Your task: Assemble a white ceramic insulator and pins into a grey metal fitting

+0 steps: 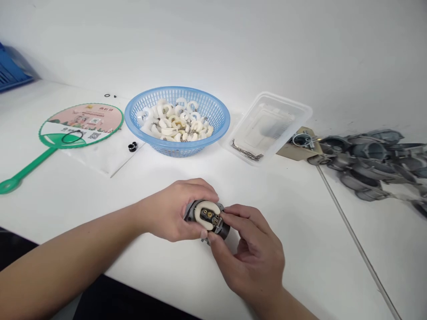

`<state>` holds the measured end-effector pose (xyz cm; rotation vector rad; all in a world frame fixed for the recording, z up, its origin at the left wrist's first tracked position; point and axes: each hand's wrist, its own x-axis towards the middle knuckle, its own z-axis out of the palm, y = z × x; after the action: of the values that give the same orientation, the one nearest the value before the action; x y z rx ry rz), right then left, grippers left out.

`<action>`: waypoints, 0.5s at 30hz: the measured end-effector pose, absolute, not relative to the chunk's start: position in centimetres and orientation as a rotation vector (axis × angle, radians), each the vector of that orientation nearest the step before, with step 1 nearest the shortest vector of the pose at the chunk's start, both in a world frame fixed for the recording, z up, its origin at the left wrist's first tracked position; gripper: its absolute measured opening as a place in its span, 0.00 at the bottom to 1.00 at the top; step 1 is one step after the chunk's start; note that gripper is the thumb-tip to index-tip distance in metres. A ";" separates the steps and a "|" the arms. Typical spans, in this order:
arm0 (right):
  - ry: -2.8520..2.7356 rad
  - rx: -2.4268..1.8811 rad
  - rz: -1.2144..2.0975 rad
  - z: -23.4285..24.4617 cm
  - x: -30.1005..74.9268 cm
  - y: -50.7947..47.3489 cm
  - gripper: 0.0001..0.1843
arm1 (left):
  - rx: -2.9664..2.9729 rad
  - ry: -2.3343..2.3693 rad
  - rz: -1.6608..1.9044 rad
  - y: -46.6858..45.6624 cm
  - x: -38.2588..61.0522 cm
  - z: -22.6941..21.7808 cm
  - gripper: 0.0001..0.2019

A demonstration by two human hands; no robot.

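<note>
Low over the white table I see a grey metal carburetor body (189,212), its inner side facing up. My left hand (175,209) is wrapped round its left side, fingers behind and thumb in front. A cream U-shaped float (201,214) sits on the body, curving around brass jets (207,213). At the float's open end, my right hand (251,251) pinches with thumb and fingertips on both sides. The fingertips hide part of the hinge area there. A dark round part (224,230) of the body shows between the right thumb and fingers.
Behind the hands stands a blue basket (178,149) of white floats. Beside it, a clear plastic box (283,106) holds thin metal pins (247,152). Grey metal castings (367,164) pile up at right near a small carton (293,151). A green-rimmed fan (83,124) lies left.
</note>
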<state>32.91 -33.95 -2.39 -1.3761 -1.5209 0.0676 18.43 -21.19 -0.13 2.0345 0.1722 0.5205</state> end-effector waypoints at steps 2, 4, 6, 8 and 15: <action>-1.533 -1.367 0.071 -2.4 32.9 -33.9 0.20 | 2.072 0.188 0.474 -21.2 18.4 0.1 0.20; -1.554 -1.336 0.082 -2.3 32.9 -34.0 0.21 | 2.087 0.192 0.444 -21.3 18.3 0.3 0.21; -1.574 -1.297 0.096 -2.3 33.0 -34.0 0.22 | 2.087 0.178 0.437 -21.3 18.2 0.3 0.20; -1.592 -1.272 0.120 -2.3 33.1 -34.1 0.23 | 2.089 0.163 0.426 -21.2 18.1 0.2 0.19; -1.605 -1.318 0.286 -2.5 33.3 -34.3 0.19 | 2.166 0.173 0.396 -21.1 17.9 0.1 0.22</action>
<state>33.29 -34.26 -2.46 -1.3180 -1.6054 0.2857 17.89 -21.09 0.14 2.1661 0.1734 0.3957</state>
